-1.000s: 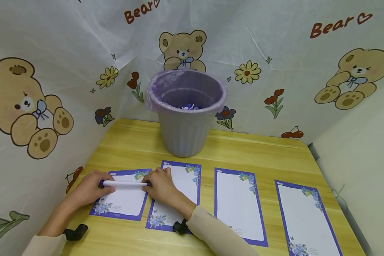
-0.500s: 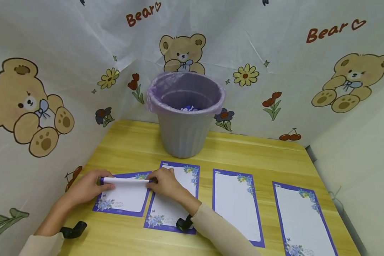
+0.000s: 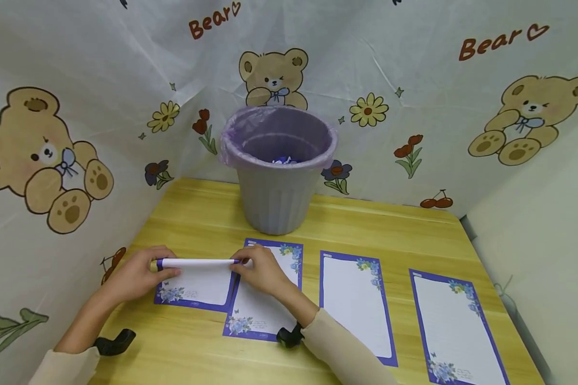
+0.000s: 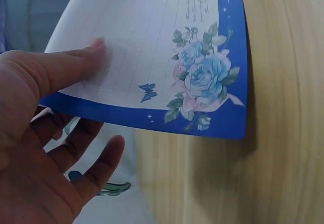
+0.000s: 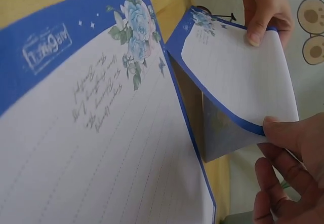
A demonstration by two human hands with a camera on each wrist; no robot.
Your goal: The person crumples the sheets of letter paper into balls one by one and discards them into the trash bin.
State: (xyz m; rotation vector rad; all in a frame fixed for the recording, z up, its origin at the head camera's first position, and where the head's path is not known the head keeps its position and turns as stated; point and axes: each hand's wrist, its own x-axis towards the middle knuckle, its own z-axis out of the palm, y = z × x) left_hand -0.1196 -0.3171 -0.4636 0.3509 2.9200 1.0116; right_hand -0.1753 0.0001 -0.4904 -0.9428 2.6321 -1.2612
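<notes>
Both hands hold the leftmost sheet of letter paper (image 3: 199, 283), white with a blue border and blue flowers. Its upper part bends away and under at a rounded fold between the hands. My left hand (image 3: 137, 274) pinches the left edge, thumb on top; in the left wrist view, the left hand's (image 4: 30, 112) other fingers spread below the paper (image 4: 136, 57). At the opposite edge, my right hand (image 3: 261, 268) pinches the fold's end, and the right wrist view shows the sheet (image 5: 238, 72) raised off the table there. The far flap is mostly hidden.
A second sheet (image 3: 265, 305) lies partly beneath the right hand and forearm. Two more sheets (image 3: 356, 305) lie flat farther right. Behind them stands a grey bin (image 3: 276, 198) with a purple liner and crumpled paper inside. The wooden table (image 3: 192, 219) meets a bear-print cloth.
The hands and the held sheet have shifted slightly right and away from me. The sheet's flowered top edge, seen behind the fold before, is now out of sight.
</notes>
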